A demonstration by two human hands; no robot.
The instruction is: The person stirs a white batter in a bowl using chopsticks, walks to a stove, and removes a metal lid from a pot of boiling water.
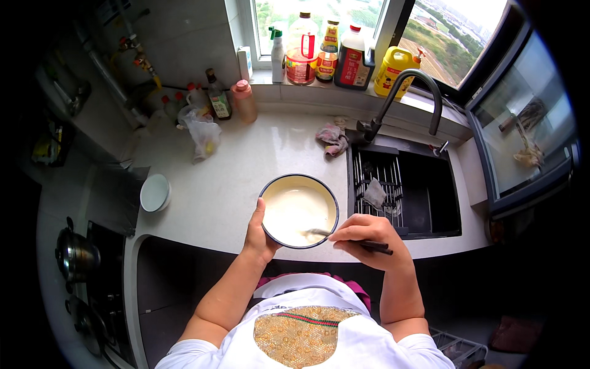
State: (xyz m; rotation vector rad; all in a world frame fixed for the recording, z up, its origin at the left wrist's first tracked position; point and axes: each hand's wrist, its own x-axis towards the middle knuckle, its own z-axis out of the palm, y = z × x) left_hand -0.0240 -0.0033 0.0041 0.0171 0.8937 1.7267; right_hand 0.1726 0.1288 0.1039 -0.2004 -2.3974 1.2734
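My left hand (259, 237) grips the left side of a round bowl (335, 212) with a dark rim, thumb up along its wall. The bowl sits at the front edge of the counter, tilted slightly so its inside shows; whether its base touches the counter is hidden. A smooth, pale cream-coloured mixture (298, 209) fills much of it. In my right hand (369, 237), closed fingers hold dark chopsticks (376, 247). Their whitish, coated tips dip into the mixture at the bowl's lower right.
To the right is a black sink (430, 203) with a rack and a dark tap (418, 74). A crumpled cloth (333, 136) lies behind. A white bowl (156, 192) stands left, near pots (77, 255) on the stove. Bottles (302, 49) line the windowsill; a plastic bag (203, 132) lies back left.
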